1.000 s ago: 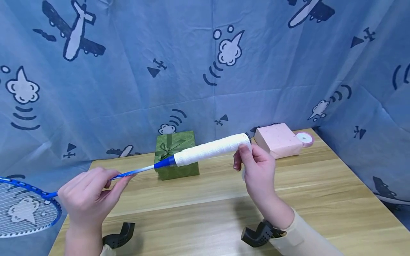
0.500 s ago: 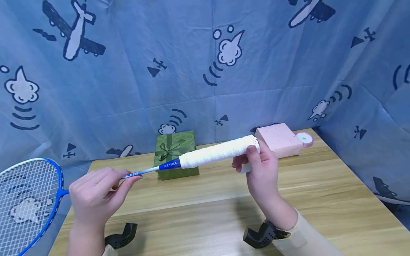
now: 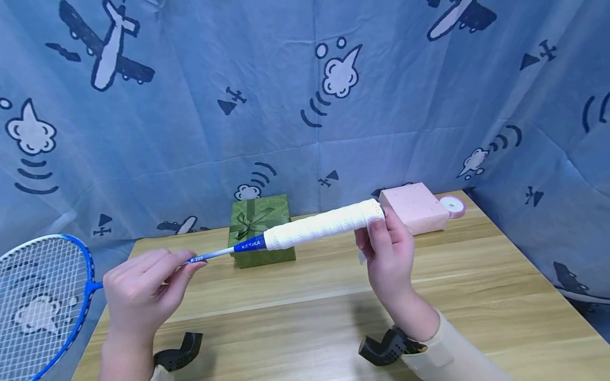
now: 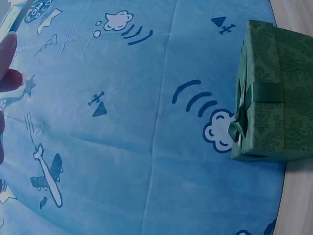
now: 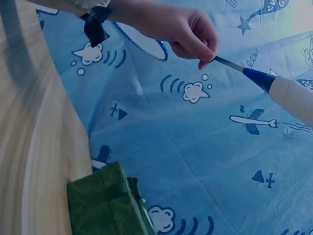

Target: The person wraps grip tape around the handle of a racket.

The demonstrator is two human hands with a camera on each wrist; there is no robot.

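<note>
Badminton racket [image 3: 267, 241], blue frame, being held level above wooden table [image 3: 333, 296]. Left hand [image 3: 143, 296] pinching thin shaft [image 5: 226, 62] nr the head; strung head [image 3: 38, 301] hanging off table's left edge. Right hand [image 3: 388, 254] curling round butt end of handle. White overgrip [image 3: 319, 228] is covering handle full length, cone to butt; perforated, slightly ridged in spiral; small loose tail showing under right fingers, so finishing end looks left to do. Behind: green gift box [image 3: 259, 228] w/ bow, pink box [image 3: 414, 207], pink ribbon roll [image 3: 452, 205], blue printed cloth [image 3: 305, 95]
</note>
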